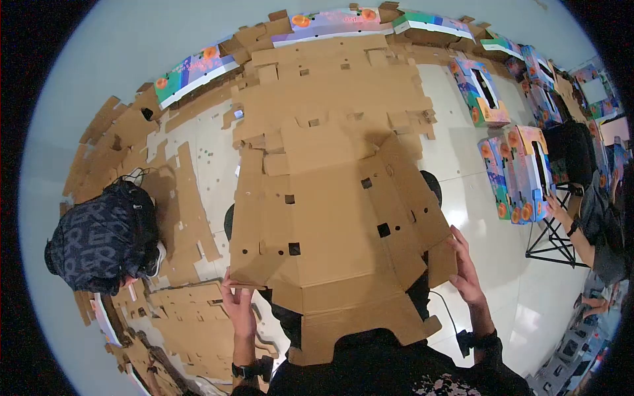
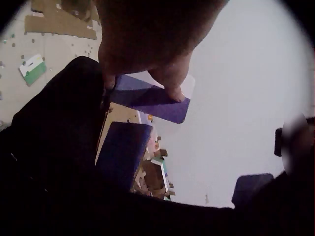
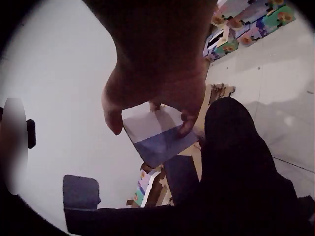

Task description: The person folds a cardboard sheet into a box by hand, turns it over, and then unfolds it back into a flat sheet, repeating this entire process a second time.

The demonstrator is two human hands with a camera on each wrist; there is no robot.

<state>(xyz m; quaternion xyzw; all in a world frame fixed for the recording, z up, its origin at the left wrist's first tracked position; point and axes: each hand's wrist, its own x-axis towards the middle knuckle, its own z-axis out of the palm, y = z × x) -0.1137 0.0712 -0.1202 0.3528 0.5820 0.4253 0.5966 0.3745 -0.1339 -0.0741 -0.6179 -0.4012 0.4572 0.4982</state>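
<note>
A partly folded brown cardboard box blank point(image 1: 337, 224) lies over the person's lap, its plain inside facing up and its side panels raised. At its near left corner, the left hand point(image 1: 239, 310) pinches a flap between thumb and fingers. The left wrist view shows that flap's purple outer face point(image 2: 152, 101) under the thumb. On the other side, the right hand point(image 1: 467, 267) touches the near right flap point(image 1: 442, 264) with loosely bent fingers. From the right wrist, fingertips rest on its white and purple face point(image 3: 160, 135), the thumb beside its edge.
More flat cardboard point(image 1: 343, 86) lies on the tiled floor ahead. Folded printed boxes point(image 1: 528, 171) stand at the right, near another person's arm point(image 1: 574, 231) and a black folding stool point(image 1: 558, 241). A person in a dark patterned top point(image 1: 99, 237) bends over cardboard at the left.
</note>
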